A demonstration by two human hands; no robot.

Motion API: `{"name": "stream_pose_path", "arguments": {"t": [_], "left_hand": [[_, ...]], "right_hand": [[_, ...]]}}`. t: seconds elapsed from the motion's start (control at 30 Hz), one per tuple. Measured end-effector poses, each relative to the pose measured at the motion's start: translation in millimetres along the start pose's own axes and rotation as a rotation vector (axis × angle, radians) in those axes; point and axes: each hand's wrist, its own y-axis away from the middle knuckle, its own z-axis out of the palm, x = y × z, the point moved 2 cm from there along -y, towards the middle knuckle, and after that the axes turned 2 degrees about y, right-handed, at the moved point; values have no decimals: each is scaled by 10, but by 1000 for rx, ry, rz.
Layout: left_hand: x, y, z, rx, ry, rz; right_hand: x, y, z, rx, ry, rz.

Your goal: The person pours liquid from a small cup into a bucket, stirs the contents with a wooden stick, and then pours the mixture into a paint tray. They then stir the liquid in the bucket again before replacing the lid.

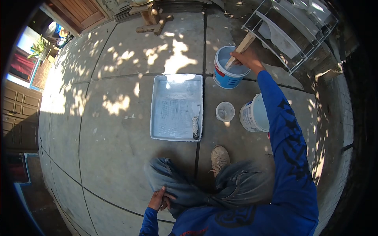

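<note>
Dappled sunlight, blown-out patches, curved fisheye edges, black corners.

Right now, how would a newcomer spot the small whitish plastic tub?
Find the rectangular white paint tray on the grey concrete floor. Just right of it sits the small round whitish tub, far smaller than its neighbours, the blue-sided bucket and the white bucket with printed text.

Buckets: I count two, one blue [227, 78] and one white [249, 117]. There's just one small tub [225, 111], one paint tray [170, 129] and one handled tool [195, 128]. Wooden sticks [245, 42]? One, lol. Same story for shoes, only one shoe [219, 157] showing. Also one metal rack [270, 46], one wooden stand [151, 21] and, off to the side, one leafy plant [38, 48]. Doors come to two, a reddish wood one [82, 15] plus a brown panelled one [20, 100].
</note>
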Motion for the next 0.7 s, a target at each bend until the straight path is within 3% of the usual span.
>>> {"name": "stream_pose_path", "arguments": {"t": [0.07, 0.17, 0.4, 0.5, 0.57, 0.7], "left_hand": [[10, 6, 12, 16, -27, 20], [44, 59, 37, 28, -17, 39], [34, 3, -18, -16, -3, 19], [56, -4, -15, -38, -33, -7], [68, 9, -13, -34, -35, -7], [21, 0, -15, -27, 4, 2]], "right_hand": [[81, -69, -60, 9, 1, 12], [201, -124, -158, 134, 304, -27], [80, 31, -14, 134, 405, -176], [6, 4, 83, 22, 305, -101], [-35, 14, 111, -69, 33, -42], [-7, 10, -7, -66, 6, -34]]}}
